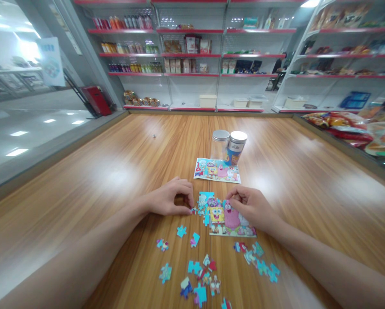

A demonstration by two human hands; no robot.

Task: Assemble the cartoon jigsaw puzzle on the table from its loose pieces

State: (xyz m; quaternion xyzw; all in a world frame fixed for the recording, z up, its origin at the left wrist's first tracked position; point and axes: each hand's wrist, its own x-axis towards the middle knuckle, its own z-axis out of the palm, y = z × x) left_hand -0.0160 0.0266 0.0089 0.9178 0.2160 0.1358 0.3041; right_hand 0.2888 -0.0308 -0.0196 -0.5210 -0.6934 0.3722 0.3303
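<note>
A partly joined jigsaw puzzle (216,214) with a yellow square cartoon figure and a pink one lies flat on the wooden table. At its left side, my left hand (171,197) is closed, thumb and finger pinching at a small puzzle piece (193,211) on the tabletop. My right hand (252,206) covers the upper right part of the puzzle, fingertips pinched together near the pink figure's head; whatever is between them is hidden. Loose puzzle pieces (181,231) lie scattered nearer to me, with a cluster of pieces (262,267) at the lower right.
Behind the puzzle lies a reference picture sheet (216,171). A clear jar (220,146) and a labelled jar (236,148) with metal lids stand at its back edge. Snack bags (343,128) sit beyond the right table edge. Stocked shelves (192,55) line the back.
</note>
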